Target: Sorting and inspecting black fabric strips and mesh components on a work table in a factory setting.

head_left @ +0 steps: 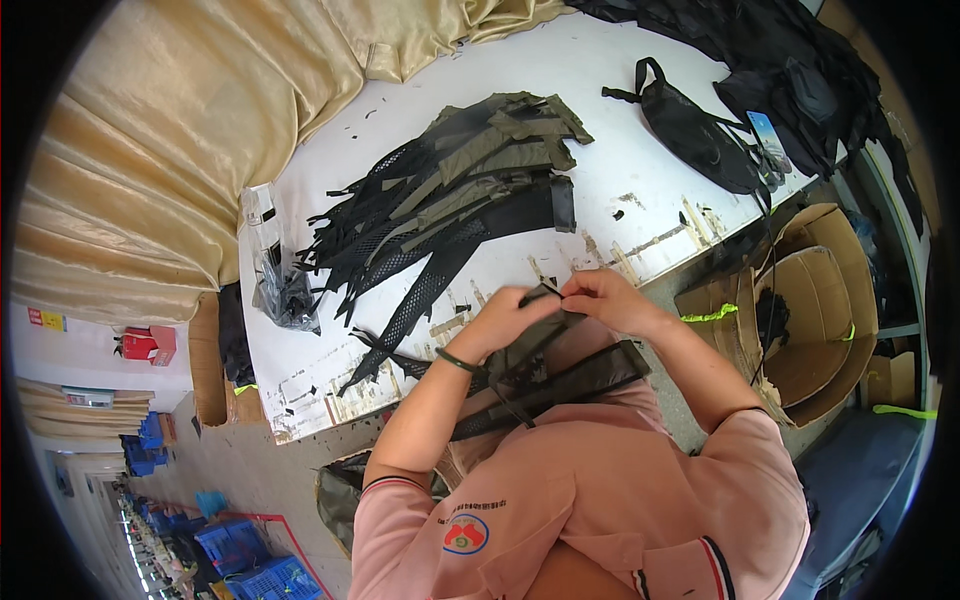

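Close together at the table's near edge, my two hands pinch a dark olive-black fabric piece [530, 345]. My left hand [508, 322] is closed on its left side, thumb toward the other hand. Fingertips of my right hand [606, 300] press together on its upper corner. The piece hangs down toward my lap, where another dark fabric panel [605, 378] with a strap lies. Beyond my hands, a heap of olive and black mesh strips [450, 190] is spread over the white table [610, 75].
A black bag with straps [700, 135] lies at the table's right, near a pile of black fabric [800, 75]. Open cardboard boxes [815, 300] stand below on the right. A clear plastic bag [285, 290] sits at the left edge, beside a gold curtain [180, 140].
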Available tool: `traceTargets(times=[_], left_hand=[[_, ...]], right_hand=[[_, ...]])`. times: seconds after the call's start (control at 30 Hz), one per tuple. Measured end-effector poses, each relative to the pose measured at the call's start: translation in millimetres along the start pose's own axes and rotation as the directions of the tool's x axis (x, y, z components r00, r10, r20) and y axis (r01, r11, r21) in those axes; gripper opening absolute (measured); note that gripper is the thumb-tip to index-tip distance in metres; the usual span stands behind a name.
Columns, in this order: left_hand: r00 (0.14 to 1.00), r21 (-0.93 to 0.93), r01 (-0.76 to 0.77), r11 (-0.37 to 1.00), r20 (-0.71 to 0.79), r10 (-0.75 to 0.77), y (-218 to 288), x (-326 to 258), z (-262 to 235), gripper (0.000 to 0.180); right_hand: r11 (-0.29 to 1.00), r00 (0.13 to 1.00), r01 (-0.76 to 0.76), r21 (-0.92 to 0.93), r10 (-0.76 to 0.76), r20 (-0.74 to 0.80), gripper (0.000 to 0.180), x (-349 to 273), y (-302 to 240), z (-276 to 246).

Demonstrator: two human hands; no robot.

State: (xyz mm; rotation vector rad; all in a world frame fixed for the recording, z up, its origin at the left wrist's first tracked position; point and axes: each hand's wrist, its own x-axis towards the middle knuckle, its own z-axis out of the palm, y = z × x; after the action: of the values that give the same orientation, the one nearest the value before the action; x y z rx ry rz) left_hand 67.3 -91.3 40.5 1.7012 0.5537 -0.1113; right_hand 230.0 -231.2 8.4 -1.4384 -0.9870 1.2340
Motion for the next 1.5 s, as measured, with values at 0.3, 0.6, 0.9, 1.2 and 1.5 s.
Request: traceTargets(times=[0.3, 0.6, 0.9, 1.2, 1.5], left_hand=[[0.949, 0.542, 0.038, 0.84, 0.245, -0.201, -76.6, -114.6, -16.1, 0.031], [0.967, 0.753, 0.014, 0.658, 0.157, -0.201, -69.9, -83.4, 2.2, 0.04], [0.785, 0.6, -0.331, 0.728, -0.253, 0.566, -12.8, 12.6, -11.0, 0.033], [0.924, 0.073, -0.231, 0.97, -0.294, 0.243, -31.4, 17.5, 7.9, 0.015], [0.811, 0.41, -0.373, 0.832, -0.291, 0.507, -17.4, -9.8, 19.6, 0.014]], right_hand=[[0.708, 0.928, -0.098, -0.7, 0.319, 0.194, 0.013, -47.3, 52.8, -79.1], [0.802, 0.825, -0.141, -0.581, -0.229, -0.516, 0.034, 112.8, 47.3, -74.4], [0.782, 0.968, -0.101, 0.615, 0.219, -0.12, 0.026, 24.4, -15.5, 15.6], [0.493, 0.729, 0.256, -0.831, -0.663, -0.17, 0.023, 14.9, -6.4, 16.7], [0.469, 0.805, 0.286, -0.836, -0.59, -0.055, 0.008, 27.2, -24.0, 4.8]])
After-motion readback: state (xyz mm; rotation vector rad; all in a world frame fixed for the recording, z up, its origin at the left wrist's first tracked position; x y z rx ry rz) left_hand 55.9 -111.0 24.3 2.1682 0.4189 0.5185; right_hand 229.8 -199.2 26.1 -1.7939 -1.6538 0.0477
